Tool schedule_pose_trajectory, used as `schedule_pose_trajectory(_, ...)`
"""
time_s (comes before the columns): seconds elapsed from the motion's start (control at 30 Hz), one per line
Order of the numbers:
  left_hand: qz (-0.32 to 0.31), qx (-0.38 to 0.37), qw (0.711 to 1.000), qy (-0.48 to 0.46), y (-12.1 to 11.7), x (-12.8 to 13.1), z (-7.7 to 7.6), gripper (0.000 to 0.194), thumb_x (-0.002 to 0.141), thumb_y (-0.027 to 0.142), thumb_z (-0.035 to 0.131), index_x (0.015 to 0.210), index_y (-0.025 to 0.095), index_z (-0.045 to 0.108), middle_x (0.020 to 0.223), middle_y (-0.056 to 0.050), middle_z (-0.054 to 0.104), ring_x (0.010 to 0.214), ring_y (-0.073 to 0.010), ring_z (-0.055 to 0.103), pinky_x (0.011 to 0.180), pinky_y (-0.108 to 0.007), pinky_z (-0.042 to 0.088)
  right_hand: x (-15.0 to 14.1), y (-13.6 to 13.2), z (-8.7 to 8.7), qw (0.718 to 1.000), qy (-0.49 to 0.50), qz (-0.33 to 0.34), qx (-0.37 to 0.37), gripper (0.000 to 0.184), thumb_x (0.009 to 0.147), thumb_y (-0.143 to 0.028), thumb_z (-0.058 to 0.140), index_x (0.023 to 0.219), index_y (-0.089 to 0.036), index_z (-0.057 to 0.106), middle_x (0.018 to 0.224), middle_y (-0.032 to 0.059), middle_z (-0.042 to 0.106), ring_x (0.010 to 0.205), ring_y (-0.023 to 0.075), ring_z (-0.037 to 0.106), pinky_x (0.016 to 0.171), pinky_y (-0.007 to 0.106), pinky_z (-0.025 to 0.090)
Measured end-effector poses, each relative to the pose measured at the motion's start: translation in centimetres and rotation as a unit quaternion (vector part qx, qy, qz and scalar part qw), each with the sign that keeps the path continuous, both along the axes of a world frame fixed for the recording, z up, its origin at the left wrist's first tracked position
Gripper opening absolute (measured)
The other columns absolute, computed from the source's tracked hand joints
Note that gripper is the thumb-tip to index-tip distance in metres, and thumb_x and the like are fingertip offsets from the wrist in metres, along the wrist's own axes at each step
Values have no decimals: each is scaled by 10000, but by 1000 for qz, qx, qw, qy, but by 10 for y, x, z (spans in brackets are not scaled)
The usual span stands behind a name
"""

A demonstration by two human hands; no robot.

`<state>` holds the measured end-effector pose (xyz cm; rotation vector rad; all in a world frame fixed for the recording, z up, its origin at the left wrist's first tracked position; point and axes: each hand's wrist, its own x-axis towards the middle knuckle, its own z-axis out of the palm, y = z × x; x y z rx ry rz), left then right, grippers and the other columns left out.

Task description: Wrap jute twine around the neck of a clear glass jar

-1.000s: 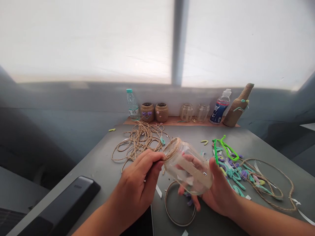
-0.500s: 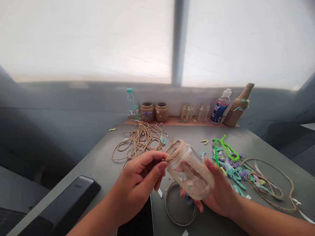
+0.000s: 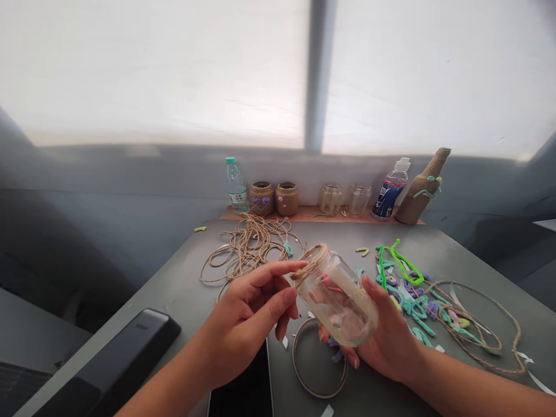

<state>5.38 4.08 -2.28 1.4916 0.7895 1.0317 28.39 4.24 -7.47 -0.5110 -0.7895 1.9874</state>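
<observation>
**Glass jar (image 3: pixel 336 295) held aslant over the table, twine wound at its neck**

The jar's long axis is tilted, with the mouth pointed up and to the left, and the base down and to the right. It is cradled above a ring (image 3: pixel 320 359) by the right hand (image 3: pixel 391 339), with the thumb on the near side and the curled fingers behind the glass, blurred and hard to make out. The neck is circled by jute twine (image 3: pixel 311 260). The left hand (image 3: pixel 247 327) is held partly open beside the neck, its index fingertip (image 3: pixel 302 264) at the twine; whether a strand is pinched cannot be told. The jar's contents cannot be made out through the cloudy glass. Loose twine (image 3: pixel 247 249) lies beyond the left hand, and pipe cleaners (image 3: pixel 399 263) lie to the right.
</observation>
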Motion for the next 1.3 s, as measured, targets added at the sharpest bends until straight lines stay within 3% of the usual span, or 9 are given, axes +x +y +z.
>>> schedule_pose_trajectory(0.13, 9, 17, 1000, 12, 2, -2, 0, 381, 1011, 257, 553, 1392, 248, 565, 789, 13, 626, 609, -105, 582, 601, -236, 505, -1, 0, 3, 1000, -21, -2, 8, 584, 914, -653, 550, 1194, -169, 719, 1087, 161, 726, 633, 202, 718, 370, 213, 531)
schedule_pose_trajectory(0.27, 56, 107, 988, 93, 3, -6, -1, 329, 999, 262, 569, 1321, 263, 633, 825, -3, 653, 730, -140, 615, 690, -267, 524, -1, 0, 5, 999, -41, -3, 10, 612, 907, -672, 543, 1188, -157, 718, 1121, 172, 713, 630, 200, 716, 373, 212, 523)
schedule_pose_trajectory(0.37, 123, 215, 956, 159, 1, -5, -1, 301, 962, 250, 626, 1258, 271, 675, 860, -1, 685, 795, -153, 630, 755, -285, 520, -1, 0, 4, 998, -56, -18, 9, 602, 902, -667, 556, 1241, -184, 678, 1168, 166, 698, 623, 197, 707, 373, 225, 524)
schedule_pose_trajectory(0.53, 196, 323, 903, 204, -5, 1, -2, 261, 896, 250, 723, 1153, 205, 712, 728, 33, 673, 641, -120, 632, 676, -252, 520, -3, -3, 3, 996, -75, -21, 39, 551, 893, -642, 602, 1193, -185, 671, 1085, 147, 704, 710, 238, 731, 383, 214, 528)
schedule_pose_trajectory(0.67, 201, 357, 887, 213, -8, 3, -4, 175, 904, 188, 703, 1078, 189, 719, 780, 8, 734, 664, -126, 664, 674, -240, 525, -4, -4, 3, 996, -72, -13, 53, 516, 889, -604, 644, 1236, -223, 647, 1004, 105, 704, 738, 246, 738, 398, 216, 551)
schedule_pose_trajectory(0.83, 190, 379, 874, 238, -10, 4, -3, 159, 946, 134, 608, 1053, 200, 706, 814, -14, 755, 685, -152, 667, 638, -247, 506, -4, -3, 3, 996, -73, -5, 50, 535, 886, -616, 640, 1253, -227, 635, 1048, 115, 701, 739, 245, 739, 394, 210, 550)
schedule_pose_trajectory(0.97, 176, 364, 882, 242, -11, 4, 0, 183, 962, 126, 563, 1045, 193, 711, 834, -32, 757, 738, -165, 690, 631, -240, 507, -3, -2, 2, 996, -75, -5, 52, 544, 889, -629, 625, 1248, -220, 635, 1049, 123, 696, 734, 244, 739, 392, 211, 548)
schedule_pose_trajectory(1.13, 154, 301, 919, 204, -9, 4, 1, 148, 959, 160, 588, 1023, 192, 718, 683, 11, 690, 624, -136, 650, 620, -231, 521, -4, -3, 2, 996, -69, -6, 47, 544, 878, -630, 636, 1234, -219, 651, 1015, 114, 698, 713, 241, 739, 379, 202, 535)
schedule_pose_trajectory(1.3, 107, 246, 947, 175, -6, 4, -1, 204, 1013, 184, 502, 1065, 195, 699, 654, 33, 632, 596, -118, 617, 607, -228, 512, -3, -2, 3, 995, -84, -10, 45, 586, 892, -659, 584, 1220, -179, 657, 1062, 143, 711, 611, 194, 705, 375, 207, 520)
